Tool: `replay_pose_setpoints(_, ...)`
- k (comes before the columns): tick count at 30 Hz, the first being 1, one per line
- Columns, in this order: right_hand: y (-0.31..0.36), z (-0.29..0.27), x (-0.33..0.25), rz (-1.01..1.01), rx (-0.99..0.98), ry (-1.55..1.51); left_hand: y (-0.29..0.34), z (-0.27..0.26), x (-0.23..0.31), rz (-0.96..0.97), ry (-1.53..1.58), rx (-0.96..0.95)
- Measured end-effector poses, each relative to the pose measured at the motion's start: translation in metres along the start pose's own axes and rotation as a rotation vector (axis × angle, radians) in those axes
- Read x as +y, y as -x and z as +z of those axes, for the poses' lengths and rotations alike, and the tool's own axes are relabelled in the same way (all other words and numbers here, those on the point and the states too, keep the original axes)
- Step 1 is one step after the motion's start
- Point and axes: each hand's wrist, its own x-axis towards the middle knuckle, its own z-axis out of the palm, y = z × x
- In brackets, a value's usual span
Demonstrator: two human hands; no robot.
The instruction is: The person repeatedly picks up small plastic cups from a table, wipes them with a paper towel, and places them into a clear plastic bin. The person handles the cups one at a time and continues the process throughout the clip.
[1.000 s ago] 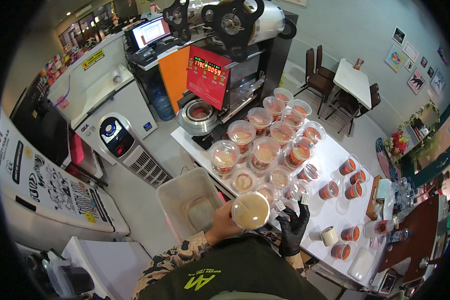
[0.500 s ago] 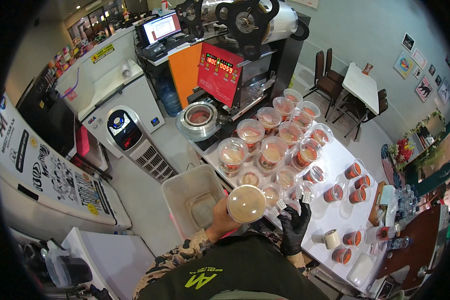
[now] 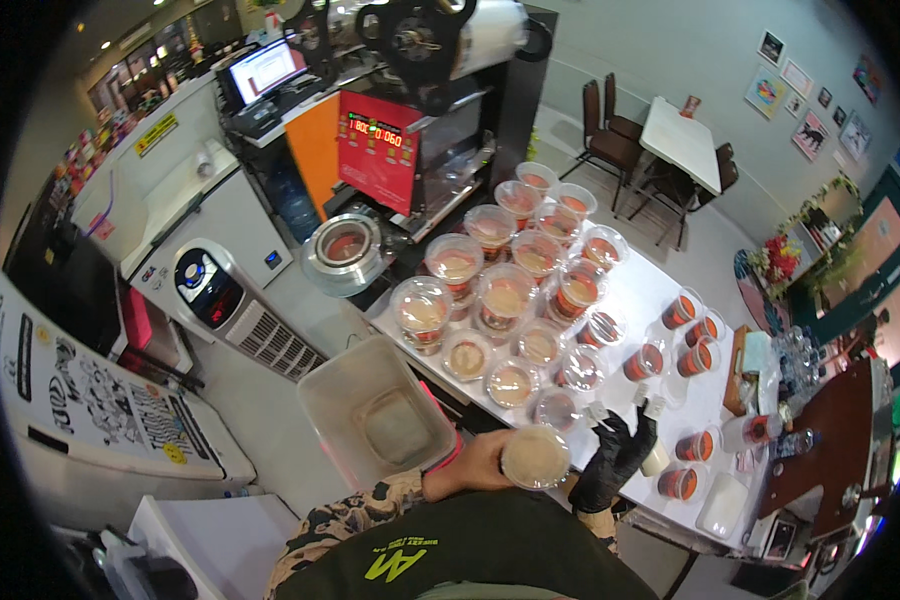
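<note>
My bare left hand (image 3: 478, 463) is wrapped around a sealed plastic cup (image 3: 536, 460) with a pale beige top, held close in front of my apron. In a black glove, my right hand (image 3: 612, 466) hovers over the table's near edge with its fingers apart. Small white stickers (image 3: 595, 412) cling to its fingertips. Just beyond the hands stands a group of several sealed plastic cups (image 3: 507, 296) with reddish-orange contents, some with beige tops. A roll of tape (image 3: 656, 459) is partly hidden behind the gloved hand.
An open clear plastic bin (image 3: 375, 405) stands left of the white table (image 3: 610, 385). At the far left end is a red-fronted cup sealing machine (image 3: 378, 150), with a cup in its round metal holder (image 3: 346, 250). More red cups (image 3: 678, 484) stand at the right.
The beige-topped cup and my left hand have moved right, nearer the gloved hand. My head view has shifted, so the machine and cups sit further left. The machine's lit display has changed.
</note>
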Motion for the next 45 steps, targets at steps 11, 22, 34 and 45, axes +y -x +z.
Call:
replay_pose_setpoints(11, 0.011, -0.078, -0.038, -0.307, 0.395, 0.24, -0.052, 0.142, -0.057, -0.301, -0.052, -0.073)
replay_pose_setpoints(22, 0.013, -0.074, -0.023, -0.259, 0.361, 0.187, -0.003, 0.052, -0.094, -0.326, -0.266, 0.452)
replay_pose_setpoints(34, -0.003, -0.036, -0.024, -0.136, 0.245, 0.142, -0.045, -0.046, -0.101, -0.147, -0.407, 0.921)
replay_pose_setpoints(45, 0.013, -0.04, -0.017, 0.039, 0.291, 0.159, -0.024, -0.042, -0.101, -0.077, -0.409, 0.965)
